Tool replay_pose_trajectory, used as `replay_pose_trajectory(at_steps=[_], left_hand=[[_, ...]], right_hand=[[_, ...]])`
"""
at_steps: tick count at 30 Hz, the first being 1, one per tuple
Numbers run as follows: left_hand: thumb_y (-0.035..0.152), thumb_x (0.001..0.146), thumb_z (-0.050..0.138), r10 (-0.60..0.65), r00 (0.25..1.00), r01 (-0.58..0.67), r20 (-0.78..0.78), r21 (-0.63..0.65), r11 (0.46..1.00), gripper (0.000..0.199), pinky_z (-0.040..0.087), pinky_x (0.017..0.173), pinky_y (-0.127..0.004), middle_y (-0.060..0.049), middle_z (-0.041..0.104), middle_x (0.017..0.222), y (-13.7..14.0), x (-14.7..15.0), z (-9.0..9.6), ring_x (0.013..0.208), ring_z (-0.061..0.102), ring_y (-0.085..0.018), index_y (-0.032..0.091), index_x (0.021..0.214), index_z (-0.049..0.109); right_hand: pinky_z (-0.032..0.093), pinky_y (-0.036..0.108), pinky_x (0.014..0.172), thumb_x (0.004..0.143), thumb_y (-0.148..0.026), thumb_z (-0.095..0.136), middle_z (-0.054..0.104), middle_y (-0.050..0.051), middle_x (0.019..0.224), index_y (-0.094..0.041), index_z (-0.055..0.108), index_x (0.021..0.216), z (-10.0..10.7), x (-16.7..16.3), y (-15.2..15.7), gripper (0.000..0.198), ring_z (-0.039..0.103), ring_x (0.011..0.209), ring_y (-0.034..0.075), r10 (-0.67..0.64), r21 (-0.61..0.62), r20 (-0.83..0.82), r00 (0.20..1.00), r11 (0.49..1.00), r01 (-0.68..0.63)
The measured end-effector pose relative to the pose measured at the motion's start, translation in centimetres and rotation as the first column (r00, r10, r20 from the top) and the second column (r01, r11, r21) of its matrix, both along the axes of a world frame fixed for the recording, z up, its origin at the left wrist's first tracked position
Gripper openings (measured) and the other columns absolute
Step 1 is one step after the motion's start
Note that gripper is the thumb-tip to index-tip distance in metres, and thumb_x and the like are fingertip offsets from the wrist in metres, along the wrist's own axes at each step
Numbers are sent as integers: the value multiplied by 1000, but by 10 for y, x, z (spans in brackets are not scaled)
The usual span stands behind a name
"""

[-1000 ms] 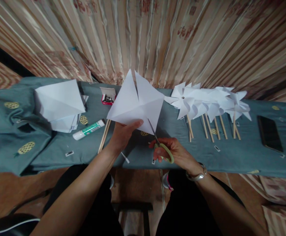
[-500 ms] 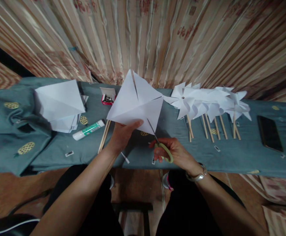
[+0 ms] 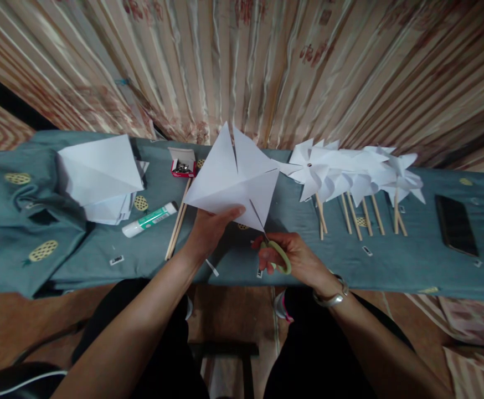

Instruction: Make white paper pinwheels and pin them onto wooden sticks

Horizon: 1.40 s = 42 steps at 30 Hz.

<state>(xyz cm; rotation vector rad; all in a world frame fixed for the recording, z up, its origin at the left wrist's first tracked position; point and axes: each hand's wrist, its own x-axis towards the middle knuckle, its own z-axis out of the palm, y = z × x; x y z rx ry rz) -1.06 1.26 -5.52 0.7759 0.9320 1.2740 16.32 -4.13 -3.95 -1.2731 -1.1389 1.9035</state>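
Pinched at its near edge, a square sheet of white paper (image 3: pixel 221 180) is in my left hand (image 3: pixel 212 228), thumb on top and the other fingers underneath. Slits run inward from its far and right corners. My right hand (image 3: pixel 287 252) grips scissors with pale green handles (image 3: pixel 281 256); their blade lies over the paper's near corner, pointing toward the middle. Just left of the paper are wooden sticks (image 3: pixel 178 221) and a small red and white box (image 3: pixel 183 165) of metal pins. Finished white paper pinwheels (image 3: pixel 320 172) on sticks lie in a row to the right.
A stack of white paper squares (image 3: pixel 101 172) lies at the left, near a glue stick (image 3: pixel 148 220). At the right is a black phone (image 3: pixel 456 224). A teal patterned cloth (image 3: pixel 408 260) covers the narrow table; a pleated curtain (image 3: pixel 250 66) hangs behind it.
The paper has shifted slightly right and its far slit gapes wider at the tip. My left hand moved a little with it; the scissors stay at the near corner.
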Motion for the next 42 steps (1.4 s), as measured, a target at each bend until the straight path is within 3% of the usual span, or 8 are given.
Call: replay_pose_trajectory(at_steps=[3, 10, 24, 42], left_hand=[[18, 62, 81, -21, 1000, 21, -2, 10, 1000, 37, 51, 89, -35, -3, 72, 94, -1, 0, -3, 92, 66, -21, 18, 97, 68], [22, 58, 83, -25, 999, 25, -40, 9, 1000, 48, 51, 87, -37, -4, 72, 91, -3, 4, -7, 89, 65, -21, 16, 103, 67], [23, 61, 81, -74, 996, 74, -44, -2, 997, 32, 51, 85, -34, -4, 72, 90, -7, 4, -5, 86, 64, -20, 14, 89, 68], [21, 58, 82, -66, 998, 66, -1, -17, 998, 35, 51, 86, -34, -5, 73, 95, -7, 5, -6, 87, 64, -19, 15, 90, 69]], right_hand=[[46, 21, 45, 60, -60, 82, 66, -2, 58, -16, 68, 80, 1, 0, 1, 50, 54, 44, 8, -3, 1, 10, 1000, 1000, 3], [44, 18, 44, 50, -62, 85, 66, -2, 56, -15, 66, 76, 4, -2, 2, 57, 54, 43, 6, -43, -34, 15, 999, 998, 44], [41, 18, 43, 52, -48, 89, 66, -2, 54, -14, 67, 72, 5, -2, 3, 45, 54, 43, 6, -77, -28, 9, 997, 997, 77], [41, 17, 42, 52, -50, 88, 65, -3, 51, -14, 66, 70, 3, -4, 4, 46, 52, 41, 5, -77, -31, 6, 997, 997, 78]])
